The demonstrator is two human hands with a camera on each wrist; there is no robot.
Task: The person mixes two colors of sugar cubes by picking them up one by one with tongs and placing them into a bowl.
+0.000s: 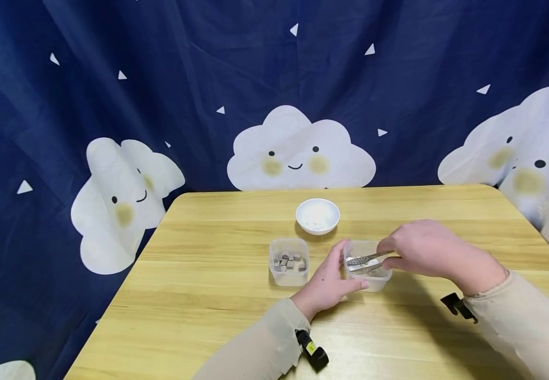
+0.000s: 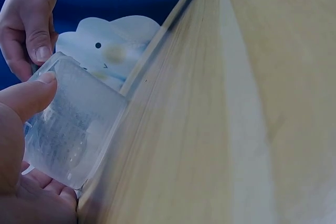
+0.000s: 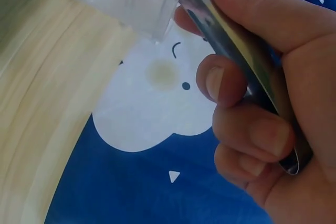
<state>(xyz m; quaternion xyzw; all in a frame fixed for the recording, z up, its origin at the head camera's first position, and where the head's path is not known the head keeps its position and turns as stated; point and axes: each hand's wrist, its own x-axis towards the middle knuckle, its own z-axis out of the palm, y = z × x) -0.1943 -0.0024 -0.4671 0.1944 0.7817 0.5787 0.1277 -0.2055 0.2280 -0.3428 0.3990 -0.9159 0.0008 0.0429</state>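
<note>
My left hand grips a clear plastic container from its left side, the thumb across the near wall. In the left wrist view the fingers curl around the container. My right hand holds metal tongs, fingers wrapped around the arms near the bent end. The perforated tips of the tongs reach down inside the container, over white contents partly hidden by the tongs. The two tips stand a little apart in the head view.
Left of my left hand stands a second clear container with several small grey cubes in it. A white bowl sits behind the two containers. The wooden table ends at a dark blue curtain with clouds.
</note>
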